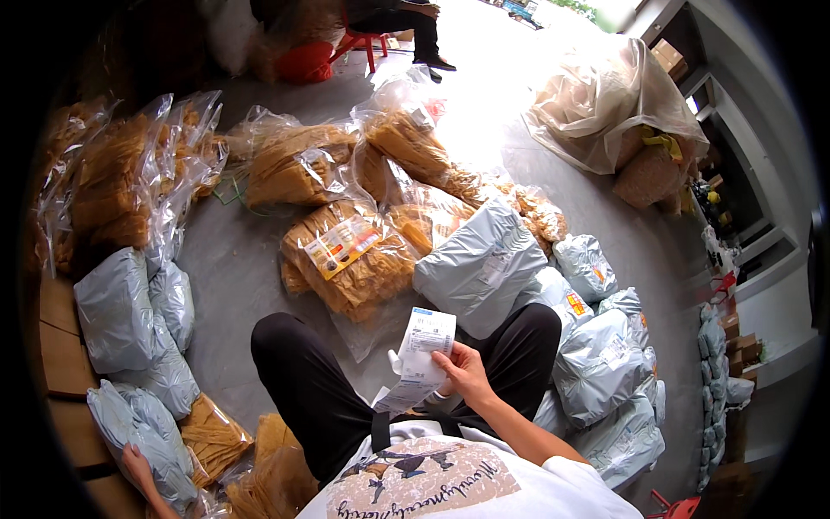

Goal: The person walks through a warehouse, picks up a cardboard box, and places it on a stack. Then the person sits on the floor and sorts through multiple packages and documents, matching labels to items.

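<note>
My right hand point(465, 373) pinches a strip of white printed shipping labels point(425, 350) over my lap. The strip bears small writing and barcodes, and its lower end curls toward my shirt. Far to the left, my left hand point(137, 468) is on a grey plastic mailer parcel point(146, 434), its fingers at the parcel's surface and partly hidden. Just beyond my knees lies a clear bag of dried tofu-skin-like sheets point(350, 253) with a colored label. Beside it a large grey parcel point(483, 266), bearing a white label, leans near my right knee.
Grey parcels point(596, 370) are heaped at my right. More bags of yellow-brown sheets point(110, 181) stand at the left, above cardboard boxes point(61, 363). A plastic-covered pile point(603, 110) is at the far right. A person's leg point(426, 39) shows by a red stool point(363, 45).
</note>
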The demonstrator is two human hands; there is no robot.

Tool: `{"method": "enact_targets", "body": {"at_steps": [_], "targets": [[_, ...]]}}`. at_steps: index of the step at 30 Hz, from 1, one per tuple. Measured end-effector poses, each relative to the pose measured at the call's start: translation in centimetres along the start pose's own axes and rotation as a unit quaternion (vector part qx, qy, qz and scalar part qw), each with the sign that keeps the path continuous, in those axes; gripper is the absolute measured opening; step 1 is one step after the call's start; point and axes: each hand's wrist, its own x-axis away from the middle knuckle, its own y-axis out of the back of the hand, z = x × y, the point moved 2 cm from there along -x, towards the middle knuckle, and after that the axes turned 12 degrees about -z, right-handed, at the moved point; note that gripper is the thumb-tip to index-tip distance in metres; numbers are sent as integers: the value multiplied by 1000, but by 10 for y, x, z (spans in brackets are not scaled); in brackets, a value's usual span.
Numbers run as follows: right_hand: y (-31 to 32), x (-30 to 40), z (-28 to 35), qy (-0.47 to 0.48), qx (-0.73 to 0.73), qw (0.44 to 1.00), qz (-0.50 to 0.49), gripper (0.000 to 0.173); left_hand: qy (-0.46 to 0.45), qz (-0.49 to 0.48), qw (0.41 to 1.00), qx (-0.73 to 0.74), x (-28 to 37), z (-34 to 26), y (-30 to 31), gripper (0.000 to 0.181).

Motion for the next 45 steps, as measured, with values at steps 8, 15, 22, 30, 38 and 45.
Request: {"method": "enact_targets", "body": {"at_steps": [8, 15, 22, 30, 38, 45], "targets": [[12, -12, -9, 18, -17, 999, 39, 18, 109, 65, 949, 289, -85, -111, 108, 24], [40, 4, -12, 36, -19, 999, 3, 20, 317, 64, 730, 602, -174, -273, 160, 46], [64, 23, -12, 55, -37, 996, -55, 20, 25, 118, 709, 695, -247, -484, 204, 10], [89, 58, 3, 82, -88, 981, -151, 16, -334, 39, 704, 625, -251, -775, 312, 32], [96, 86, 31, 121, -146, 959, -208, 17, -525, 124, 677, 501, -48, -933, 219, 14], [120, 63, 34, 106, -128, 958, -232, 17, -251, 679, 447, 526, 88, -877, 114, 64]]}}
